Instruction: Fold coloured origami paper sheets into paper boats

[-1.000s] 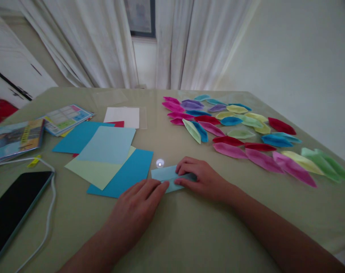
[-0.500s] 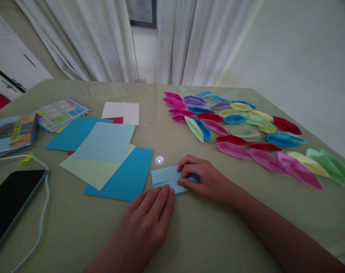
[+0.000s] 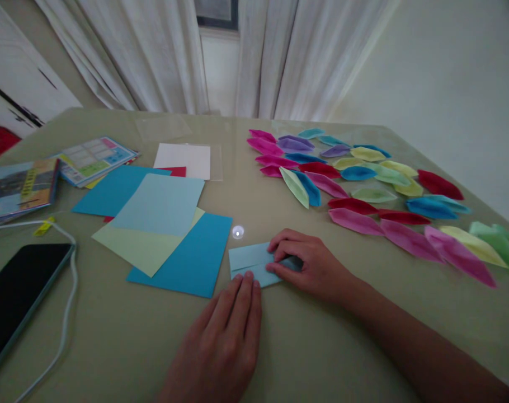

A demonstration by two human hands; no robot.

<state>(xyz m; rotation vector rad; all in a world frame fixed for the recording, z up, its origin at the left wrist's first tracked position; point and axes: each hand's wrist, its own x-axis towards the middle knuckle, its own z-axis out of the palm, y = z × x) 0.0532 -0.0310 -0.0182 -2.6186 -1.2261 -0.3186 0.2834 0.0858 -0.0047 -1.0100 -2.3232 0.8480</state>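
Note:
A small folded light-blue paper (image 3: 248, 261) lies on the olive-green table (image 3: 305, 347) in front of me. My right hand (image 3: 309, 263) rests on its right end, fingers curled and pressing the fold down. My left hand (image 3: 227, 341) lies flat on the table, fingers together and stretched out, their tips touching the paper's near edge. Left of the paper sits a loose stack of coloured square sheets (image 3: 158, 221) in blue, light blue and pale green.
Many folded paper boats (image 3: 363, 190) in pink, red, blue, yellow, green and purple cover the table's right side. A dark tablet (image 3: 15, 296) with a white cable (image 3: 67, 302) lies at the near left, booklets (image 3: 23, 187) behind it. White curtains hang beyond the far edge.
My left hand has slid right and back toward me, now meeting the paper's near edge from below. The right hand keeps pressing the same end. The view shifted slightly.

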